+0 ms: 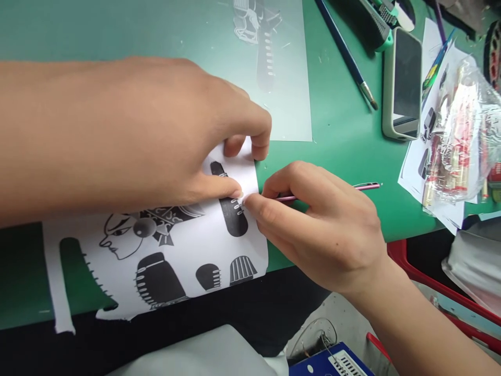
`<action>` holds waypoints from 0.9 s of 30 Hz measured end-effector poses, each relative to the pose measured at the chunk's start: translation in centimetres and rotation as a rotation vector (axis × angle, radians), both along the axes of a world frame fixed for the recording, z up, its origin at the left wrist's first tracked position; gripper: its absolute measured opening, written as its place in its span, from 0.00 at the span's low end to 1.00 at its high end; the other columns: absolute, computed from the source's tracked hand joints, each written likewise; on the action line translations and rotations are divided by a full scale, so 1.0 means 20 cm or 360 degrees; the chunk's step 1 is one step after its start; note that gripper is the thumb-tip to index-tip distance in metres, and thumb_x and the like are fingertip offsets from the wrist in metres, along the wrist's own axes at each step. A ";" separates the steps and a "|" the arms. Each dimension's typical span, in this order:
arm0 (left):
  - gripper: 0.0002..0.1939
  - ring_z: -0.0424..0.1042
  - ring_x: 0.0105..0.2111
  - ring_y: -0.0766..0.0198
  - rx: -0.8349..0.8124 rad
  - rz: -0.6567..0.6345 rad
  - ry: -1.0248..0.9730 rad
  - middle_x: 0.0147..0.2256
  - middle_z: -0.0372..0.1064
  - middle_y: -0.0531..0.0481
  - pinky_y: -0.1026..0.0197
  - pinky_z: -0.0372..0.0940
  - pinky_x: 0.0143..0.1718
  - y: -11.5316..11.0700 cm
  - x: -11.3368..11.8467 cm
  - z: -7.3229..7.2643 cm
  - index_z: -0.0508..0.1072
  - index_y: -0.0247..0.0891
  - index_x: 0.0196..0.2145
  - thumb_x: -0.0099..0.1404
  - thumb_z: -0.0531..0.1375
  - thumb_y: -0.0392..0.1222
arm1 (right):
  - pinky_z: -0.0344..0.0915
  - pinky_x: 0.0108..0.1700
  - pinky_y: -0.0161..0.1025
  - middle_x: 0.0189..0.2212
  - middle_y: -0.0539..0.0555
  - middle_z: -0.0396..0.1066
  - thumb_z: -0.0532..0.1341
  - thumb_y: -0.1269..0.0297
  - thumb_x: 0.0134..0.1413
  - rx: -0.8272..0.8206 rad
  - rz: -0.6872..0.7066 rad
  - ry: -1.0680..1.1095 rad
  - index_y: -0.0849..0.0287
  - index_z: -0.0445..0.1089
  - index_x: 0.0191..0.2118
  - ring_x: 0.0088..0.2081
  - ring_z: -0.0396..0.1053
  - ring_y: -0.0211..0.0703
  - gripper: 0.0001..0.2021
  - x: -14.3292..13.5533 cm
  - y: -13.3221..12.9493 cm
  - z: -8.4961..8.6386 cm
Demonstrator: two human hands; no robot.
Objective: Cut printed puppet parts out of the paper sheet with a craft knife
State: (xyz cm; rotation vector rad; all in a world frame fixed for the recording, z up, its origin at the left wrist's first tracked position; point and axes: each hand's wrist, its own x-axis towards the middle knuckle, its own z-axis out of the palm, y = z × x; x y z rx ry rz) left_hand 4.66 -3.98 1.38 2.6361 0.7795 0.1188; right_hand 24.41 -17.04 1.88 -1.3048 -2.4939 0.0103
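Observation:
My left hand (188, 125) reaches in from the left over a white printed paper sheet (172, 261). Its thumb lies on a black printed shape with white stitch marks, and its curled fingers rest at the sheet's upper right edge. The sheet carries a drawn face and several black shapes; a piece is cut out at its lower left. From the right, my right hand (324, 224) meets the left thumb with its thumb and forefinger pinched at the paper. A slim pink pen-like tool (368, 186) runs through its fingers; its tip is hidden.
A translucent sheet (285, 115) with cut paper pieces lies beyond my hands on the green mat (344, 151). To the right are a paintbrush (348, 57), a green and black cutter (371, 23), a phone (403, 83) and a plastic-wrapped bundle (457, 141) on papers.

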 end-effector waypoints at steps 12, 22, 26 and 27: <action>0.24 0.61 0.27 0.64 0.0290 -0.0005 0.0124 0.35 0.68 0.55 0.56 0.54 0.35 -0.02 -0.01 0.00 0.75 0.54 0.42 0.61 0.47 0.64 | 0.58 0.27 0.34 0.28 0.51 0.71 0.59 0.77 0.62 0.0003 -0.0277 0.0106 0.60 0.72 0.30 0.28 0.65 0.33 0.10 -0.01 -0.02 0.09; 0.25 0.57 0.27 0.56 0.0570 -0.0095 0.0438 0.29 0.63 0.45 0.51 0.50 0.31 -0.07 0.00 0.09 0.72 0.45 0.39 0.62 0.42 0.58 | 0.58 0.27 0.32 0.28 0.48 0.67 0.59 0.74 0.62 -0.0103 -0.0713 0.0275 0.59 0.72 0.33 0.25 0.60 0.31 0.08 -0.14 -0.11 0.10; 0.25 0.61 0.26 0.53 0.0434 0.0085 0.0629 0.28 0.63 0.44 0.49 0.54 0.29 -0.10 0.01 0.13 0.70 0.43 0.36 0.61 0.44 0.63 | 0.57 0.28 0.33 0.28 0.49 0.67 0.58 0.74 0.63 -0.0036 -0.0672 0.0159 0.59 0.72 0.32 0.26 0.62 0.32 0.09 -0.13 -0.09 0.06; 0.25 0.62 0.27 0.52 0.0416 0.0091 0.0640 0.28 0.64 0.44 0.48 0.55 0.30 -0.11 0.01 0.14 0.70 0.43 0.37 0.61 0.45 0.64 | 0.56 0.27 0.32 0.27 0.49 0.67 0.58 0.73 0.63 -0.0026 -0.0645 0.0129 0.59 0.72 0.32 0.26 0.62 0.31 0.09 -0.13 -0.07 0.05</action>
